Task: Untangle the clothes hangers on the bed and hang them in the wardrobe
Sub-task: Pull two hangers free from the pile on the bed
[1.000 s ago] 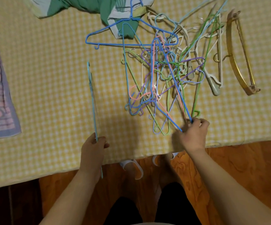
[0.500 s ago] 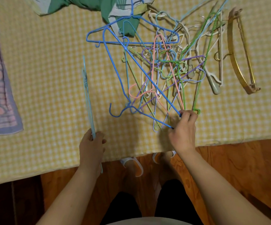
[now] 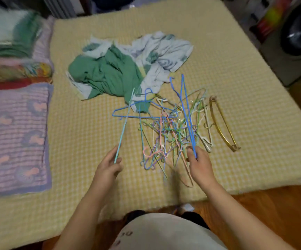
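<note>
A tangled pile of several thin coloured hangers (image 3: 166,139) lies on the yellow checked bed (image 3: 84,138). My right hand (image 3: 199,163) grips a blue hanger (image 3: 186,112), lifted upright out of the pile with its hook at the top. My left hand (image 3: 108,167) holds a light blue hanger (image 3: 124,126) edge-on, slanting up to the right. Another blue hanger (image 3: 144,112) lies flat at the pile's far left edge. A gold hanger (image 3: 221,125) rests apart, to the right of the pile.
A green and white garment (image 3: 120,69) lies crumpled behind the pile. A purple striped blanket (image 3: 14,138) and stacked bedding (image 3: 10,56) sit at the left. A washing machine (image 3: 293,44) stands at the right. Wooden floor (image 3: 272,210) shows below the bed edge.
My right hand has pulled the blue hanger up out of the tangle until it stands upright. My left hand raised the light blue hanger. The view has tilted up to show more bed.
</note>
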Demonstrator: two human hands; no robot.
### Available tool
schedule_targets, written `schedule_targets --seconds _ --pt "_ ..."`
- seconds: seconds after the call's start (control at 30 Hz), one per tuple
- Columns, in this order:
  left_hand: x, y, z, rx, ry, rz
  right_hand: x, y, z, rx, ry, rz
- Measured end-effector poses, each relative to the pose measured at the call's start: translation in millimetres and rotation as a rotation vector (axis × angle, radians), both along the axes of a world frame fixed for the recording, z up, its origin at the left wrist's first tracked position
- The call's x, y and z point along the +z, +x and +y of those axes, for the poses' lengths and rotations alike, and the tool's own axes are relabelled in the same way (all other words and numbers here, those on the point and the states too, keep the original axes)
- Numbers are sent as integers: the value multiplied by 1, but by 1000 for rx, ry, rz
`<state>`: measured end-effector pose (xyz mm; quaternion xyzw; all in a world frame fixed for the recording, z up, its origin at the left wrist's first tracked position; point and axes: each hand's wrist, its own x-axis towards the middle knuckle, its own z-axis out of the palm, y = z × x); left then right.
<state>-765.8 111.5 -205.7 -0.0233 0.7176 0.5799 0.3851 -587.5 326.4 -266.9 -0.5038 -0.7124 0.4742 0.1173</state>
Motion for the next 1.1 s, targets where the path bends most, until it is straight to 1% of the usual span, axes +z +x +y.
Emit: schedule_targets --seconds 0.07,0.13,0.2,0.3,0.37,0.43,0.5,0.57,0.63,0.67,0.7,0.73,0.8,0.87,0.9,1.0,1.03,1.1 --pt "19 -2 23 -10 124 -85 28 6 10 -89 -88 72" --pt "38 -6 47 -73 231 -162 55 17 14 -209 -135 180" --pt "49 -10 65 -175 275 -244 77 31 9 -312 -135 249" --pt "50 -19 82 -358 281 -392 92 59 -16 -470 -104 266" --pt "48 -10 88 -480 264 -503 91 88 -52 -650 -82 267" --pt "45 0 93 -562 251 -595 90 114 -88 -778 -62 244" --pt "47 19 99 -688 192 -653 86 148 -123 -910 -60 237" --pt "55 42 106 -853 103 -639 85 186 -154 -1040 -50 251" --pt "63 74 115 -1012 48 -610 89 227 -184 -1184 -61 307" --pt "60 75 116 -1026 48 -618 93 232 -189 -1204 -86 335" --pt "68 105 122 -1126 39 -589 101 257 -211 -1307 -76 376" --pt "69 114 123 -1163 30 -575 108 266 -219 -1352 -82 427" --pt "80 171 129 -1312 23 -498 125 306 -253 -1505 -42 516" --pt "92 229 130 -1448 45 -429 132 341 -281 -1639 21 561" --pt "98 268 128 -1533 52 -399 135 362 -298 -1715 65 553" --pt "111 366 114 -1720 56 -323 146 410 -338 -1844 161 496" --pt "115 407 105 -1797 58 -316 151 433 -357 -1898 196 503" --pt "125 473 88 -1888 63 -317 166 469 -386 -1954 249 514"
